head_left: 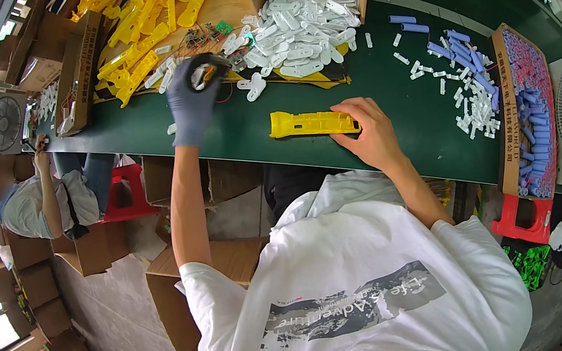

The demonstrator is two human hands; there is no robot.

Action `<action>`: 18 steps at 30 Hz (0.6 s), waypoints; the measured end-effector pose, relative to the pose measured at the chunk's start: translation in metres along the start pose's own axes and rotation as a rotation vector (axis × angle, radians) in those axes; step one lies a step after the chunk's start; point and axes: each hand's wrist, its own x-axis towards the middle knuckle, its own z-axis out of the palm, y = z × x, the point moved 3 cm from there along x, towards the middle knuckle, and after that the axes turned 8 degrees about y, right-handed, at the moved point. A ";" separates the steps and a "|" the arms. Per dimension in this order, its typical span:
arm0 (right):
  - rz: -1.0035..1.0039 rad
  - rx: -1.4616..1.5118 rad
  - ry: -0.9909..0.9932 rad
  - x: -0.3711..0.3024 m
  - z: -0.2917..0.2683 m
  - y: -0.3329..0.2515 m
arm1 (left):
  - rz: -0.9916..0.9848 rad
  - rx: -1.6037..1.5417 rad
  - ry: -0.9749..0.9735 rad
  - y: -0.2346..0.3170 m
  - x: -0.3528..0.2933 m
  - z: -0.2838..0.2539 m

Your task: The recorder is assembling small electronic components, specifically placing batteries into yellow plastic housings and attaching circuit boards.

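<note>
My left hand [191,105], in a grey glove, is stretched out over the green table [250,125] and closed around a small black and orange part [206,71] with thin wires on it. My right hand [371,138], bare, rests on the near end of a long yellow plastic casing [309,123] that lies flat on the table. A heap of white plastic pieces [302,34] lies just beyond both hands.
Several yellow casings [143,20] are piled at the back left among cardboard boxes. Blue cylinders [534,111] fill a box at the right, with loose white bits [474,106] beside it. Fans stand at both ends. A seated person [39,197] works at the left.
</note>
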 end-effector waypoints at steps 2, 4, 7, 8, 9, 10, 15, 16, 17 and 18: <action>0.005 0.014 -0.004 -0.001 0.001 -0.003 | -0.250 -0.434 0.284 -0.030 0.003 -0.031; -0.015 -0.006 0.009 0.001 -0.004 -0.005 | -0.241 -0.710 0.385 -0.010 0.013 -0.054; -0.049 0.105 0.073 0.001 -0.004 -0.006 | -0.201 -0.673 0.389 0.015 0.014 -0.070; -0.049 0.122 0.085 0.003 -0.003 -0.010 | -0.171 -0.711 0.371 0.025 0.012 -0.071; -0.045 0.169 0.098 0.005 -0.004 -0.014 | -0.183 -0.719 0.358 0.028 0.011 -0.066; -0.041 0.214 0.113 0.006 -0.005 -0.018 | -0.195 -0.727 0.342 0.031 0.009 -0.060; 0.037 0.509 0.160 0.030 0.009 -0.049 | -0.171 -0.953 0.063 0.090 -0.016 -0.031; 0.028 0.611 0.137 0.034 0.012 -0.053 | -0.153 -0.970 0.037 0.090 -0.024 -0.025; 0.044 0.599 0.155 0.037 0.014 -0.054 | -0.165 -0.921 -0.016 0.096 -0.030 -0.022; 0.033 0.706 0.083 0.038 0.018 -0.055 | -0.165 -0.975 -0.039 0.112 -0.030 -0.016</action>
